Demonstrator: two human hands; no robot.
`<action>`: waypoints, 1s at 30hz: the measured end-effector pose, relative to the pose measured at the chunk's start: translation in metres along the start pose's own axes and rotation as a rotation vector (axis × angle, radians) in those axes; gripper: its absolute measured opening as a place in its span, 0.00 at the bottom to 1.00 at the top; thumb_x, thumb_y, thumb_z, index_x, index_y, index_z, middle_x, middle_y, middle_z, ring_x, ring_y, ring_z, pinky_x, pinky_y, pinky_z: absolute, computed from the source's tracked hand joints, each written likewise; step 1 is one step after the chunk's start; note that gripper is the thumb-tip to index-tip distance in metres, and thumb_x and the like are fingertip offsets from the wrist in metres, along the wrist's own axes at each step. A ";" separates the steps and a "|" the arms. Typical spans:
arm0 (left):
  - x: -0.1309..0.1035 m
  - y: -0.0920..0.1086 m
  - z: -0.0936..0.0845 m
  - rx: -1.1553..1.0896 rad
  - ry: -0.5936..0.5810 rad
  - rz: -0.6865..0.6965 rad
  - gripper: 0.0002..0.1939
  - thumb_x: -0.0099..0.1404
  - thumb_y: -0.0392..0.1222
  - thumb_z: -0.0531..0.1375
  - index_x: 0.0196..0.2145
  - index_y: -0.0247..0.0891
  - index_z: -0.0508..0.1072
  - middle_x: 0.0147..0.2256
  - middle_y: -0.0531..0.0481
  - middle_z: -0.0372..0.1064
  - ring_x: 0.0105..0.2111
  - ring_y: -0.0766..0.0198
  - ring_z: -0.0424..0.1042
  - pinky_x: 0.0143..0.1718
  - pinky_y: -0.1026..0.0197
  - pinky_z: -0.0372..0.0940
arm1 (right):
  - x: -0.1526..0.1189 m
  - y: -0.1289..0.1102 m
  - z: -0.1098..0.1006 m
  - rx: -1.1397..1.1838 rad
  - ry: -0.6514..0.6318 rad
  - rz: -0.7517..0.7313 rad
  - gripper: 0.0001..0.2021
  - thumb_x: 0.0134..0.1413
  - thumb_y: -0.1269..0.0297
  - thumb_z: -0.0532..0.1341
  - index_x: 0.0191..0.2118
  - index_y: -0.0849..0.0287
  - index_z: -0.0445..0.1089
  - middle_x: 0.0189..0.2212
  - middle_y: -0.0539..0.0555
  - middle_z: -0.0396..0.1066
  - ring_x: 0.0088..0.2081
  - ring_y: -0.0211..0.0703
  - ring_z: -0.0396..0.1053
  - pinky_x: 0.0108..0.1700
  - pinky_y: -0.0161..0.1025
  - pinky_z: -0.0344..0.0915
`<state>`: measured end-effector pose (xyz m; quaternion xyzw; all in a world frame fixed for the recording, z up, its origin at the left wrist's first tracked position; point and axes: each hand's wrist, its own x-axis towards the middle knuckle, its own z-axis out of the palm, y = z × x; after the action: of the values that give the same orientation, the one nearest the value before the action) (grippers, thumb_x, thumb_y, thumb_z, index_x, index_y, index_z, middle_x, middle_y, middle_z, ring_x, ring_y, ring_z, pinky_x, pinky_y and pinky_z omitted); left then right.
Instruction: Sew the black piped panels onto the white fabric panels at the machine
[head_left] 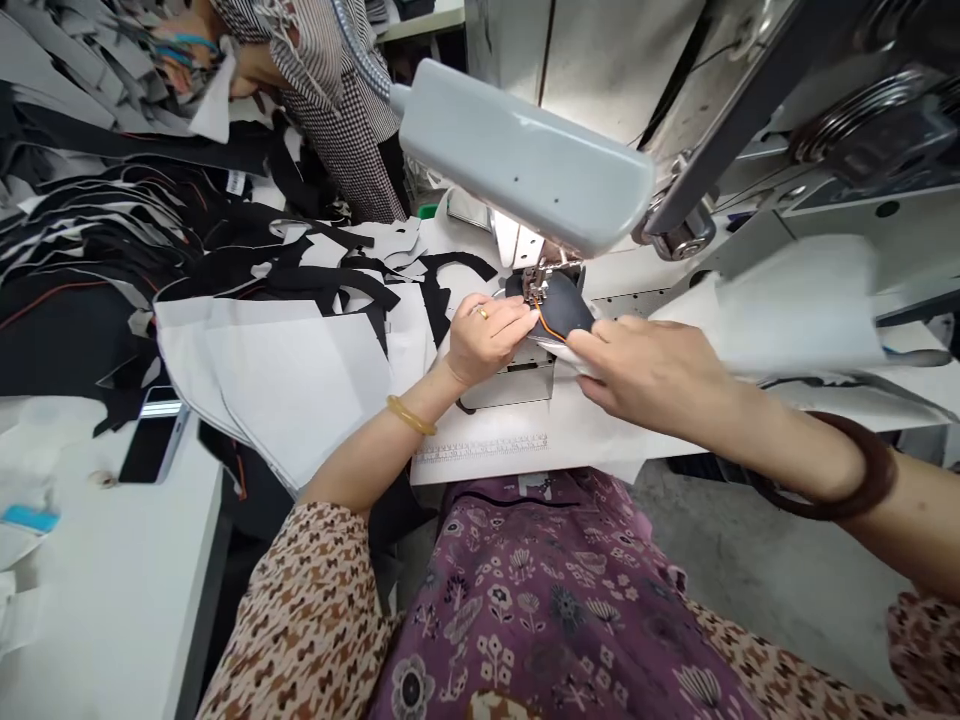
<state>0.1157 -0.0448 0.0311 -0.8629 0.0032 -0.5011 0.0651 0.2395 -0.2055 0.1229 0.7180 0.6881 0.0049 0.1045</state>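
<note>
A dark fabric piece point(564, 305) with an orange cord along its edge lies under the presser foot point(535, 284) of a sewing machine point(525, 160). Close to the foot, my left hand point(489, 338) presses on the near left edge of the piece, its fingers held together beside the orange cord point(551, 328). On the other side, my right hand point(649, 372) pinches the right edge of the fabric between thumb and fingers. White backing shows beneath the dark layer at that grip. The needle tip is hidden by the foot and the lamp glare.
White sheets point(300, 380) and dark cut strips point(322, 285) lie left of the machine. A phone point(155, 435) rests on the left table. Blurred white material point(795, 305) stands at the right. At the upper left, another person's hands hold blue-handled scissors point(184, 45).
</note>
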 end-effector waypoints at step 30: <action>0.026 -0.008 -0.003 -0.069 -0.339 0.110 0.20 0.70 0.39 0.39 0.24 0.39 0.62 0.20 0.52 0.58 0.22 0.66 0.58 0.26 0.59 0.51 | 0.006 0.009 -0.041 0.079 -0.002 0.019 0.07 0.44 0.72 0.52 0.32 0.59 0.62 0.41 0.50 0.64 0.40 0.36 0.57 0.27 0.33 0.42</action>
<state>0.1254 -0.0395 0.0561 -0.9353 0.0567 -0.3437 0.0625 0.2422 -0.1940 0.1634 0.7280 0.6809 -0.0220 0.0768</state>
